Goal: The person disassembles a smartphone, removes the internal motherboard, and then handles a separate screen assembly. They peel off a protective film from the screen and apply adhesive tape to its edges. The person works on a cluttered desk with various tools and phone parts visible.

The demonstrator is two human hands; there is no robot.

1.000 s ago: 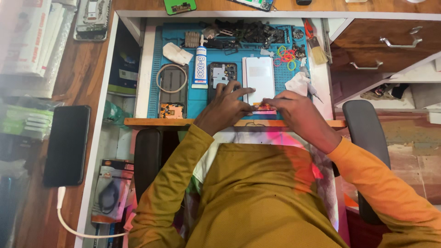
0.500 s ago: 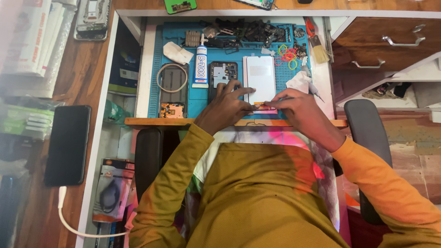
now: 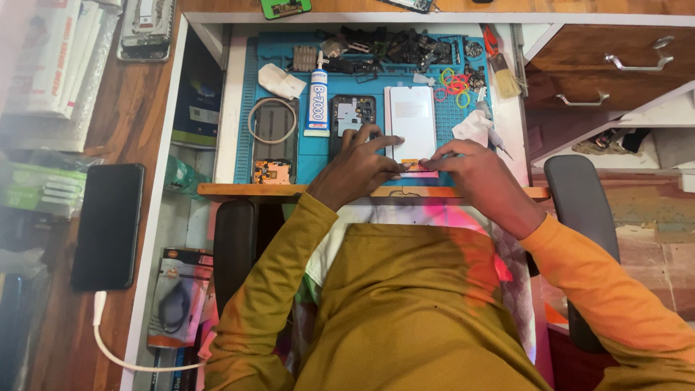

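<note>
A white rectangular phone panel [image 3: 410, 116] lies on the blue work mat [image 3: 318, 152]. My left hand [image 3: 358, 168] rests on its near left corner, fingers spread over the mat. My right hand [image 3: 474, 172] presses fingertips on the panel's near end, where a small orange and pink strip [image 3: 416, 167] shows between both hands. An opened dark phone body [image 3: 353, 114] lies just left of the panel, partly under my left fingers. A white glue tube [image 3: 317, 103] lies left of that.
A grey phone ringed by a band [image 3: 272, 130], a small orange circuit board [image 3: 272, 171], coloured rubber bands [image 3: 452, 82], a brush [image 3: 503, 78] and several dark parts [image 3: 391, 47] crowd the mat. A black phone [image 3: 108, 224] charges at left. Wooden drawers [image 3: 615, 65] stand right.
Both hands stay at the panel's near end; my fingers have shifted only slightly on the strip.
</note>
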